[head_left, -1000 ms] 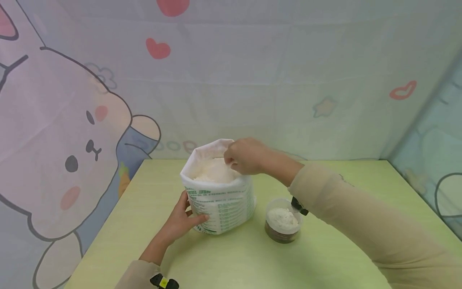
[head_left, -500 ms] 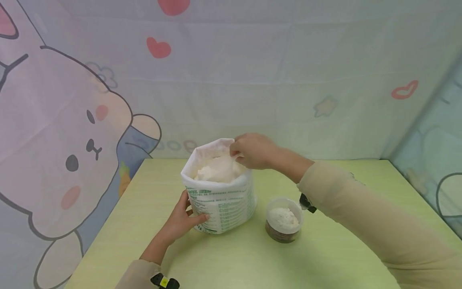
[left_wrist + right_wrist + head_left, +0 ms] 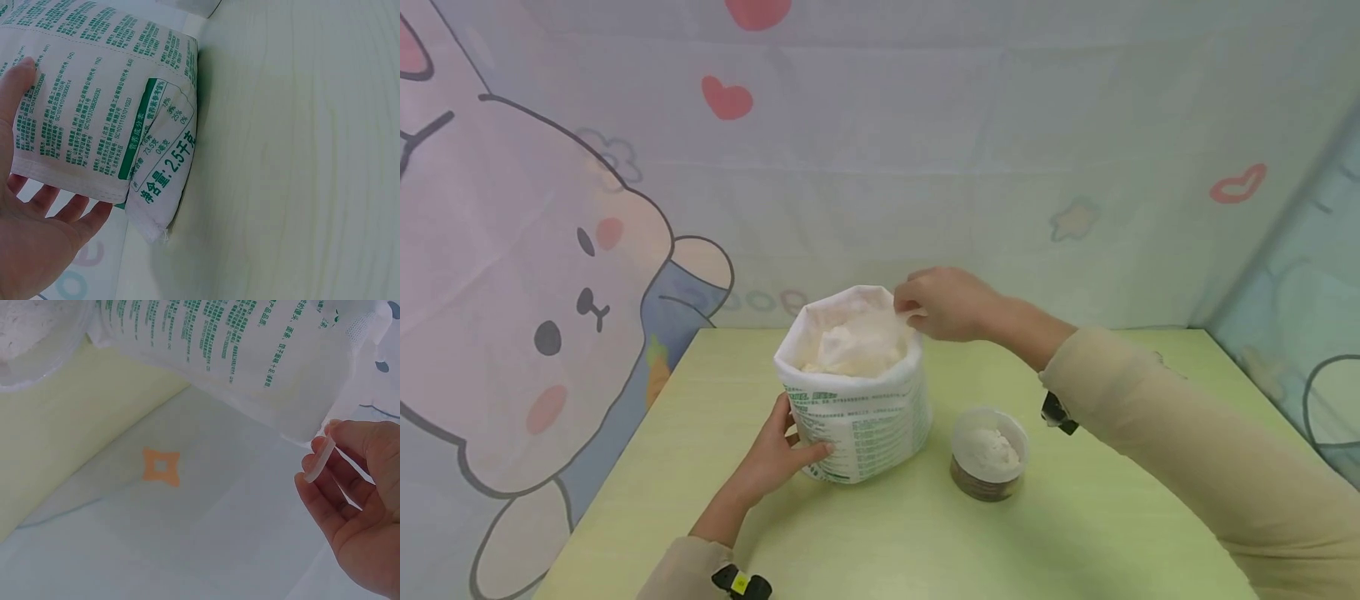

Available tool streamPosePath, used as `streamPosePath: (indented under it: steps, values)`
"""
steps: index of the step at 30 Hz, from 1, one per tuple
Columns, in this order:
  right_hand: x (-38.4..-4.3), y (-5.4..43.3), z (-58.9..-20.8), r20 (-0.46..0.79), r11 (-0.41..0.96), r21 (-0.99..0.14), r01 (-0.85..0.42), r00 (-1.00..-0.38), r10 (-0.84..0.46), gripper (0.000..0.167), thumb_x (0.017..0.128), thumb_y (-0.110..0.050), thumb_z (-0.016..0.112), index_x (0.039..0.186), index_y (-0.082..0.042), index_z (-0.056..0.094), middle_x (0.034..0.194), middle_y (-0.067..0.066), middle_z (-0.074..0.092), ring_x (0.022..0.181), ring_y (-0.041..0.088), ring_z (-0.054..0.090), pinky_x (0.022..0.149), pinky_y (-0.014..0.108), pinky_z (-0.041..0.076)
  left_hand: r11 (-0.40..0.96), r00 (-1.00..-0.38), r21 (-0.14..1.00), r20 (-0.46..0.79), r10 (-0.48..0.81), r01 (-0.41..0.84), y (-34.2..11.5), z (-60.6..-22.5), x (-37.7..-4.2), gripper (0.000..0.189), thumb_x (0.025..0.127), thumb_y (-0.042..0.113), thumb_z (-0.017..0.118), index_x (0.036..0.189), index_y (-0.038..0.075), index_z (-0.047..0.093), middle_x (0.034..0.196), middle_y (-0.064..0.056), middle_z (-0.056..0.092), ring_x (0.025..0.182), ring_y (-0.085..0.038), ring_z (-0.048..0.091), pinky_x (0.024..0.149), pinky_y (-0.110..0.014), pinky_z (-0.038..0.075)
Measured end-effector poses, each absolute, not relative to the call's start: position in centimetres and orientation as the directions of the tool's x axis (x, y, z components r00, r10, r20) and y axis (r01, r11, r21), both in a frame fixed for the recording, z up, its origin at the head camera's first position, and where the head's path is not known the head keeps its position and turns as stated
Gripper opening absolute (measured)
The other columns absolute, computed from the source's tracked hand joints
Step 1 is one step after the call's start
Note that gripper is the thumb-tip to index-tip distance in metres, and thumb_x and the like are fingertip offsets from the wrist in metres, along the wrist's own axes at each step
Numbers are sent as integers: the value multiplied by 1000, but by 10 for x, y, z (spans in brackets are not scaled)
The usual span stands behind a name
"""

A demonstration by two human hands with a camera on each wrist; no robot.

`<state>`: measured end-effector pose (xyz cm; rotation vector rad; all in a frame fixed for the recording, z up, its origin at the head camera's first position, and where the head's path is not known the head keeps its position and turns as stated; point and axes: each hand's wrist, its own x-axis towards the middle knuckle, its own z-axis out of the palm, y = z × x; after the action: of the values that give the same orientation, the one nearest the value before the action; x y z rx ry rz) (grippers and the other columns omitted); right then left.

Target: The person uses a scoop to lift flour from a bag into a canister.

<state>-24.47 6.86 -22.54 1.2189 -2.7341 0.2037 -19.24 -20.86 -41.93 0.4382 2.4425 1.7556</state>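
A white cloth flour bag [image 3: 857, 417] with green print stands on the table, mouth rolled open, with pale flour [image 3: 842, 354] inside. My left hand [image 3: 778, 458] grips its lower left side, thumb on the front and fingers behind. At the bag's right rim, my right hand [image 3: 947, 304] pinches the pale translucent handle [image 3: 322, 459] of a plastic scoop between thumb and fingers. The rest of the scoop is hidden in the bag's mouth. To the right of the bag sits a clear round tub [image 3: 988, 458] with a mound of white flour in it.
The light green table [image 3: 820, 550] ends at a printed cloth backdrop [image 3: 962, 167] just behind the bag. Another cloth panel [image 3: 1300, 300] closes off the right side. My right forearm reaches across, behind the tub.
My right hand has moved up and to the right, from inside the bag's mouth to its right rim. The left hand and the bag have stayed in place.
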Motion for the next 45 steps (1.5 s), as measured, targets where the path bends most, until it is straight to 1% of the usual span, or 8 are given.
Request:
streamPosePath:
  steps: [5, 10, 24, 30, 37, 45]
  values:
    - [-244, 74, -223, 185, 657, -82, -749, -660, -728, 4, 85, -4, 59, 87, -7, 59, 82, 3, 58, 75, 18, 51, 68, 32, 46, 292, -951, 939, 94, 294, 183, -208, -419, -194, 81, 77, 18, 75, 138, 29, 23, 134, -2, 36, 126, -27, 36, 104, -50, 35]
    - [-244, 78, -224, 191, 655, -80, -752, -656, -730, 6, 84, -2, 58, 84, -7, 57, 78, 2, 54, 72, 17, 47, 65, 31, 43, 294, -951, 938, 93, 296, 184, -208, -419, -195, 80, 77, 18, 75, 138, 29, 23, 134, -2, 37, 126, -27, 36, 104, -50, 35]
    - [-242, 86, -221, 223, 653, -89, -752, -654, -722, 8, 83, -2, 60, 87, -9, 62, 84, 2, 60, 76, 18, 53, 69, 33, 48, 287, -952, 942, 87, 294, 175, -206, -420, -193, 82, 78, 18, 75, 139, 29, 21, 136, -1, 35, 128, -27, 34, 105, -51, 33]
    - [-240, 89, -218, 237, 654, -88, -751, -653, -719, 10, 84, -3, 60, 91, -9, 65, 89, 4, 63, 77, 18, 56, 70, 33, 50, 286, -951, 942, 86, 298, 175, -206, -417, -192, 81, 78, 18, 74, 139, 27, 21, 137, -2, 35, 128, -29, 34, 105, -52, 33]
    - [-238, 95, -216, 241, 655, -90, -750, -655, -716, 11, 85, -4, 60, 93, -8, 65, 93, 4, 64, 80, 19, 57, 71, 34, 51, 292, -953, 941, 82, 292, 171, -208, -421, -194, 81, 78, 17, 74, 139, 27, 21, 137, -2, 35, 127, -27, 35, 105, -51, 33]
    - [-237, 106, -210, 246, 673, -65, -737, -665, -705, 7, 85, -7, 62, 91, -8, 63, 90, 4, 62, 78, 19, 57, 70, 34, 50, 283, -949, 940, 103, 299, 191, -209, -419, -192, 79, 77, 19, 75, 137, 29, 24, 134, -1, 37, 125, -27, 37, 104, -50, 36]
